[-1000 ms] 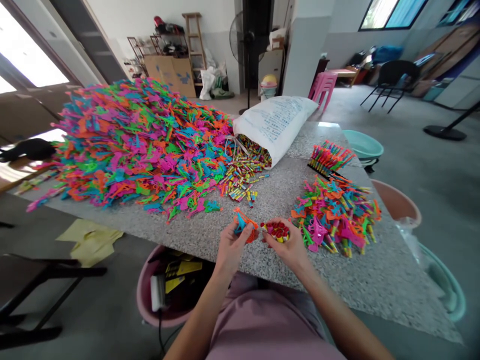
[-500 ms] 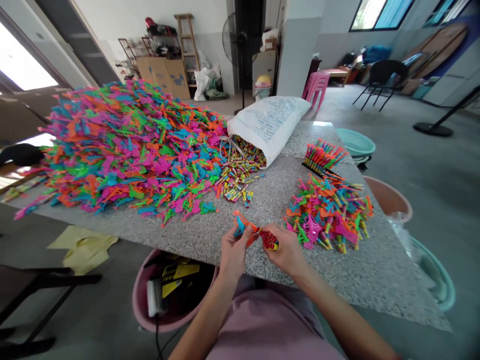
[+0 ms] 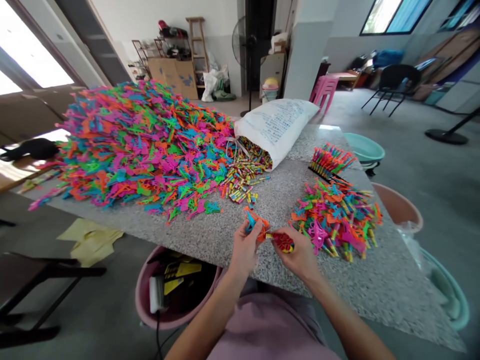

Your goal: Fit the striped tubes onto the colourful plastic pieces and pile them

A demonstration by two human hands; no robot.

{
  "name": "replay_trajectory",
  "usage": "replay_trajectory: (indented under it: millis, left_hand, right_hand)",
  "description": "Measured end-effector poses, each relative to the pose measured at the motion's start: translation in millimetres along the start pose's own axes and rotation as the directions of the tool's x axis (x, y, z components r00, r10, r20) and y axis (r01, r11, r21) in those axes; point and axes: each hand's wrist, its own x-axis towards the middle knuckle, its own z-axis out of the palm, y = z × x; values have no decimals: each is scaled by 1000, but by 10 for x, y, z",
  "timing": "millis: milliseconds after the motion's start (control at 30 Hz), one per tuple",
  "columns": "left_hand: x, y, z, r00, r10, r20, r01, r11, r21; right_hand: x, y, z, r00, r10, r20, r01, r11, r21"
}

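Between its thumb and fingers, my left hand (image 3: 244,250) grips a few small flat plastic pieces (image 3: 262,226), orange and blue; their exact kind is unclear. Closed round a bunch of short red-and-yellow printed tubes (image 3: 284,243) is my right hand (image 3: 301,255). One tube sticks out toward an orange piece, its end close to it; whether they touch is hard to tell. Both hands are over the front part of the speckled stone table (image 3: 221,237). To the right lies a pile of plastic pieces with tubes attached (image 3: 337,220).
A big heap of bright plastic pieces (image 3: 150,150) covers the table's left. Loose printed tubes (image 3: 243,180) spill from a white sack (image 3: 279,130). Behind the right pile stands a black strip of upright pieces (image 3: 330,162). A pink tub (image 3: 140,295) sits below the front edge.
The view has shifted, so everything appears slightly further right. A yellow tube end now shows between my hands, which look a little further apart. Both hands keep their hold.
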Motion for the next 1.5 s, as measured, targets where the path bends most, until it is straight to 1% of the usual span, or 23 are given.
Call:
replay_trajectory:
  millis: [133,200,300,400,433,500,567,600,633,667,767,800,867,900,967,1033,1067,1100,1133,1200,1267,1367,1500]
  left_hand:
    - [-1,23,-16,994,72,78,-82,987,139]
    - [-2,20,-38,994,84,73,-94,982,162]
    - [-12,27,-81,999,33,23,-36,991,132]
    - [-36,42,-114,997,-76,26,74,992,98]
    - [-47,45,-115,996,-87,28,84,992,96]
    - [-70,50,-101,1000,-15,15,12,988,153]
    - [-85,60,-76,992,123,-8,-117,963,242]
    - [-86,68,-66,986,165,-17,-155,954,255]
    - [-82,78,-61,987,159,-19,-150,961,234]
    - [-73,88,-61,993,113,-19,-108,978,181]
    - [-38,103,-88,994,-107,8,107,994,10]
    - [-26,100,-97,988,-155,12,156,988,-11]
    - [-4,92,-104,983,-181,5,181,983,-29]
    - [10,96,-101,987,-160,-4,160,986,-35]
    - [46,136,-89,998,-33,-54,30,998,-56]
    - [86,222,-84,983,130,-129,-141,987,-79]
    - [99,273,-85,971,189,-150,-201,977,-71]
    - [104,320,-87,969,208,-133,-215,976,-37]
    - [98,356,-89,979,189,-77,-187,982,29]
    - [55,381,-82,994,87,72,-100,975,201]
    - [-12,347,-61,990,15,143,-58,952,300]
    - [-97,260,-21,992,34,122,-68,955,287]
    - [-120,206,-2,992,50,113,-82,951,298]
  right_hand:
    - [-26,-17,34,991,-91,95,97,993,-63]
    - [-71,-7,40,982,-121,144,137,985,-109]
    - [-115,-1,0,946,-186,264,231,961,-151]
    - [-119,-12,-58,892,-253,376,329,932,-153]
    - [-117,-15,-68,882,-262,391,343,927,-154]
    - [-117,-16,-66,879,-261,399,345,925,-157]
    - [-123,-10,-40,889,-249,386,328,932,-154]
    - [-128,-5,-23,895,-243,375,317,937,-149]
    - [-132,1,-5,901,-237,364,305,942,-142]
    - [-136,8,12,908,-232,350,294,946,-134]
    - [-145,33,50,926,-227,302,261,962,-77]
    - [-150,41,59,933,-225,281,246,968,-45]
    - [-169,54,75,949,-205,239,208,978,13]
    - [-185,57,85,954,-197,225,194,980,34]
    - [-225,52,106,957,-187,223,180,982,54]
    - [-255,31,117,957,-178,230,164,983,79]
    - [-255,14,111,964,-158,213,141,986,93]
    - [-241,-7,96,977,-123,176,105,989,107]
    - [-212,-30,69,991,-74,112,60,991,122]
    - [-118,-80,-10,999,15,-29,-11,989,145]
    - [-11,-124,-93,993,48,-110,-32,989,142]
    - [82,-159,-148,993,47,-112,-33,992,122]
    - [61,-162,-98,993,68,-95,-55,989,134]
